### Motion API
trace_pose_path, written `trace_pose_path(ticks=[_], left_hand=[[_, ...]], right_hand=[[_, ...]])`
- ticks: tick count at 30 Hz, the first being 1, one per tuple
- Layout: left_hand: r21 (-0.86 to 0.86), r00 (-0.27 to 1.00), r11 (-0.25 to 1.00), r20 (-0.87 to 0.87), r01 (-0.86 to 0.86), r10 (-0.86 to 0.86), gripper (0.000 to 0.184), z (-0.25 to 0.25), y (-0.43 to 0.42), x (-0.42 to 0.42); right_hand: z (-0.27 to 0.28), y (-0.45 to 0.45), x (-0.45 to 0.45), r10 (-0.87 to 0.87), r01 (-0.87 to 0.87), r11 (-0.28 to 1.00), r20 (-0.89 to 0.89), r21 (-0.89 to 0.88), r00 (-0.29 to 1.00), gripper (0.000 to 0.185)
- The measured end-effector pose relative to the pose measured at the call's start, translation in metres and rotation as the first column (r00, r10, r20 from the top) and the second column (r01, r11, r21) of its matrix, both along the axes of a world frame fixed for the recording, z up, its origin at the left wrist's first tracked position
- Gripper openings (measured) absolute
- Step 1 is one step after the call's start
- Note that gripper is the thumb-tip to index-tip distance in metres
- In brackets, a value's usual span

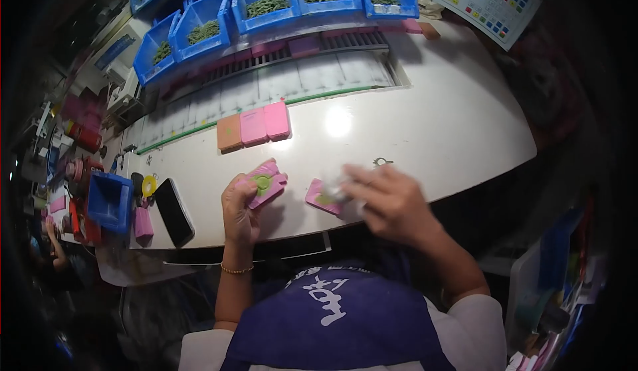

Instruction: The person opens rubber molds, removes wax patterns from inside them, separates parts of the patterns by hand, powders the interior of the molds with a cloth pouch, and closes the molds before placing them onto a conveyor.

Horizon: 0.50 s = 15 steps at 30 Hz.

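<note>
Your left hand (242, 205) is closed on a pink slab (267, 183) with a green patch on its face; your thumb presses over that face near the patch, and the slab is raised above the white worktop (458, 128). Your right hand (389, 201) is motion-blurred, its fingers partly extended towards the left hand. A whitish item (333, 183), also blurred, shows at the fingertips; how far the fingers are open, and whether they grip it, you cannot tell from this view.

A second pink slab (321, 198) lies on the worktop just beside the whitish item, partly hidden by it, and also shows green. A small ring-shaped item (381, 162) lies beyond your right hand.

Further from you, three blocks stand side by side in a row: a brown block (229, 133), then two pink blocks (266, 123). To the left, a dark-screened phone (174, 213) rests near the worktop's front edge, with a yellow ring (148, 186) and a blue container (110, 203) past it. Blue bins (264, 2) holding green pieces line the far side.
</note>
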State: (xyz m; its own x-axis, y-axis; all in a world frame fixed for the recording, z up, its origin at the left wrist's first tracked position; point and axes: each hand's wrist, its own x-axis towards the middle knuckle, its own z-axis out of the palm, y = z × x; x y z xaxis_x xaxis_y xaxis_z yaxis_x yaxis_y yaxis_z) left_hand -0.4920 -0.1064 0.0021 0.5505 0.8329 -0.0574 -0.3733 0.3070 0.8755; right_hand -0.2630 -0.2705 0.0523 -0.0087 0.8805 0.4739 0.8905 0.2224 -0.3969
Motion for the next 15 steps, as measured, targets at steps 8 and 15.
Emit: trace_pose_path(ticks=[8,15], left_hand=[[-0.245,0.998,0.970,-0.056,0.000,-0.014,0.014,0.000,-0.008,0.004],[-0.114,0.998,0.993,-0.069,-0.011,0.003,0.031,-0.005,-0.002,-0.007]], right_hand=[[-0.023,-0.008,0.065,-0.401,0.396,0.915,0.314,0.082,0.861,0.046],[-0.038,-0.003,-0.034,0.143,-0.109,0.961,0.121,-0.252,0.982,0.062]])
